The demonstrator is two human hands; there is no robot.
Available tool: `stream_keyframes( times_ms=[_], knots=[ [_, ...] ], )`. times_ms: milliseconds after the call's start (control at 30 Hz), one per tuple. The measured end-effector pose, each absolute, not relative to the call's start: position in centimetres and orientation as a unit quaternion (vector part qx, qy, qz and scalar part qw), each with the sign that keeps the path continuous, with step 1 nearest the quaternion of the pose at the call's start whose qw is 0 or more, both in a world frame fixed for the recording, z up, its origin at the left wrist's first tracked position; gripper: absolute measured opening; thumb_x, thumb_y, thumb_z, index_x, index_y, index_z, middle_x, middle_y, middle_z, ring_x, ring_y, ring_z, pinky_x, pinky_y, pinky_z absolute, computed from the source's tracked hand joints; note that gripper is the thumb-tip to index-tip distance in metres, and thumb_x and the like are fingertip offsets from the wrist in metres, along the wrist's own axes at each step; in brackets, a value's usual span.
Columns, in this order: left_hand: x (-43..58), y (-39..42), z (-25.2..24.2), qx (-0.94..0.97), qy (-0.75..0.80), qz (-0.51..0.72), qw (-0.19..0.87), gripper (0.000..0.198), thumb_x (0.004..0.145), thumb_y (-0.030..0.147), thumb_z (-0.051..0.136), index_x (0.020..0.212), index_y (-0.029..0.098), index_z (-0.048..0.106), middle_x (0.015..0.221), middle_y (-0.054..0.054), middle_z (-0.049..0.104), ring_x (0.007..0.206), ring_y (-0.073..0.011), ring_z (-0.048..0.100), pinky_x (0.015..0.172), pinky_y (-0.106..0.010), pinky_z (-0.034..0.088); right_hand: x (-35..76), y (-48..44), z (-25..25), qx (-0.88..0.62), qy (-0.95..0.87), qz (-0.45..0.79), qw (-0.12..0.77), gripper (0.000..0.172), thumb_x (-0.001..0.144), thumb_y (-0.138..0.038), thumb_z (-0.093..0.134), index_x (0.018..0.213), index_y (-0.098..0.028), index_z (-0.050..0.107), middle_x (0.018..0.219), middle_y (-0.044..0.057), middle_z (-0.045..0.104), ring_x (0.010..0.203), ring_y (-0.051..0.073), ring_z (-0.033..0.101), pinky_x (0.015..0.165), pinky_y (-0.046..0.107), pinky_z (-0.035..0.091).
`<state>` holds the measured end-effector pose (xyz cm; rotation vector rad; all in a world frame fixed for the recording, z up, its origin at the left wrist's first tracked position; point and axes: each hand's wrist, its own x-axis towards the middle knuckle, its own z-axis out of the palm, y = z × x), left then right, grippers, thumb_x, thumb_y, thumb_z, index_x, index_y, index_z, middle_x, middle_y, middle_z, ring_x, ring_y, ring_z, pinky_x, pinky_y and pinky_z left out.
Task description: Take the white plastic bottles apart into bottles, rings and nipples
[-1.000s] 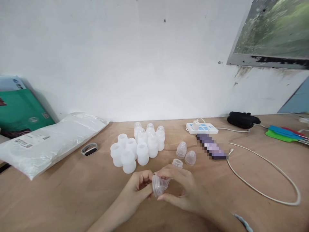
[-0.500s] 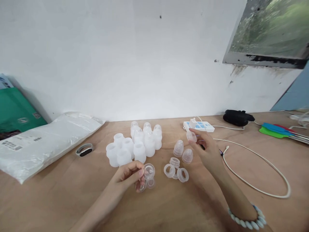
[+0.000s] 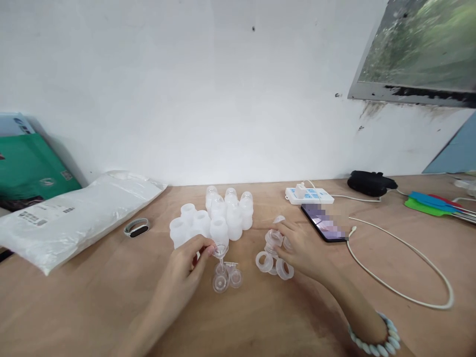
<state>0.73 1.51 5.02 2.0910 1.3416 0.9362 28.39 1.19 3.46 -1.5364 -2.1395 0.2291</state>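
My left hand (image 3: 195, 255) pinches a clear nipple (image 3: 220, 251) by its rim, with the tip pointing down. Below it, several clear nipples (image 3: 220, 283) lie on the table. My right hand (image 3: 293, 245) has a clear cap (image 3: 274, 238) between thumb and fingers, just above the pile of clear rings (image 3: 264, 262). Another dome cap (image 3: 278, 219) shows behind my right fingers, and one more is partly hidden by them. Several frosted bottles stand behind my left hand: open ones (image 3: 201, 223) in front and at left, capped ones (image 3: 234, 218) behind.
A white plastic package (image 3: 82, 213) and a grey wristband (image 3: 137, 228) lie at left. At right are a power strip (image 3: 316, 196), a phone (image 3: 323, 223), a looped white cable (image 3: 409, 248), a black case (image 3: 370, 183) and coloured spatulas (image 3: 427, 203).
My right hand has moved down and left with the cap, from near the power strip to the rings, uncovering the phone. The nipple in my left hand has tilted tip down.
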Motion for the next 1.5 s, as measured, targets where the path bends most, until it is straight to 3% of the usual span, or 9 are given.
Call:
stream_keyframes(
  times_ms=[167, 400, 567, 700, 1167, 1333, 1500],
  knots=[
    [0.8, 1.4, 4.7, 0.811, 0.494, 0.258, 0.176, 0.033, 0.095, 0.034, 0.036, 0.078, 0.022, 0.061, 0.075, -0.002, 0.066, 0.062, -0.0187, 0.054, 0.057, -0.027, 0.036, 28.7, 0.7, 4.3, -0.569, -0.787, 0.073, 0.228, 0.026, 0.075, -0.009, 0.055, 0.098, -0.022, 0.056, 0.102, 0.004, 0.064, 0.090, 0.022, 0.059, 0.079, 0.035, 0.042],
    [1.1, 0.6, 4.5, 0.816, 0.555, 0.159, -0.042, 0.022, 0.083, 0.019, 0.041, 0.066, 0.022, 0.054, 0.063, -0.004, 0.060, 0.058, -0.0205, 0.055, 0.054, -0.029, 0.029, 28.7, 0.2, 4.7, -0.590, -0.785, 0.044, 0.182, 0.016, 0.074, -0.023, 0.063, 0.083, -0.022, 0.051, 0.085, 0.001, 0.062, 0.074, 0.020, 0.055, 0.072, 0.034, 0.038],
    [1.6, 0.6, 3.8, 0.804, 0.592, 0.021, -0.049, 0.024, 0.084, 0.013, 0.041, 0.067, 0.020, 0.057, 0.067, -0.008, 0.064, 0.059, -0.0236, 0.060, 0.053, -0.029, 0.024, 28.4, 0.1, 4.9, -0.591, -0.787, 0.085, 0.152, 0.021, 0.071, -0.022, 0.069, 0.083, -0.022, 0.051, 0.087, 0.001, 0.063, 0.081, 0.021, 0.058, 0.074, 0.034, 0.038],
    [1.8, 0.6, 3.8, 0.799, 0.601, -0.014, -0.012, 0.024, 0.087, 0.013, 0.040, 0.072, 0.019, 0.057, 0.069, -0.008, 0.065, 0.060, -0.0243, 0.062, 0.052, -0.030, 0.019, 28.1, 0.2, 4.7, -0.586, -0.794, 0.088, 0.138, 0.022, 0.072, -0.021, 0.069, 0.088, -0.021, 0.054, 0.096, 0.002, 0.065, 0.084, 0.022, 0.059, 0.078, 0.036, 0.039],
    [1.9, 0.6, 4.0, 0.792, 0.609, -0.008, 0.032, 0.030, 0.093, 0.017, 0.034, 0.070, 0.019, 0.053, 0.069, -0.008, 0.066, 0.062, -0.0255, 0.065, 0.051, -0.029, 0.022, 27.4, 0.3, 4.1, -0.581, -0.800, 0.084, 0.124, 0.024, 0.078, -0.027, 0.074, 0.095, -0.019, 0.058, 0.103, 0.006, 0.066, 0.095, 0.026, 0.061, 0.087, 0.043, 0.040],
    [1.4, 1.0, 5.4, 0.835, 0.528, 0.151, -0.037, 0.029, 0.095, 0.023, 0.033, 0.079, 0.020, 0.056, 0.072, -0.003, 0.065, 0.056, -0.0184, 0.058, 0.052, -0.028, 0.030, 27.6, 0.4, 3.6, -0.574, -0.802, 0.064, 0.153, 0.023, 0.083, -0.037, 0.071, 0.090, -0.019, 0.057, 0.097, 0.006, 0.066, 0.089, 0.025, 0.060, 0.084, 0.042, 0.041],
    [1.2, 5.5, 8.5, 0.809, 0.524, 0.250, -0.090, 0.022, 0.092, 0.032, 0.043, 0.099, 0.020, 0.060, 0.095, -0.006, 0.068, 0.083, -0.0236, 0.064, 0.062, -0.030, 0.039, 27.7, 0.8, 3.5, -0.571, -0.787, 0.049, 0.230, 0.013, 0.089, -0.029, 0.065, 0.089, -0.019, 0.056, 0.092, 0.005, 0.065, 0.082, 0.022, 0.060, 0.076, 0.036, 0.041]
  ],
)
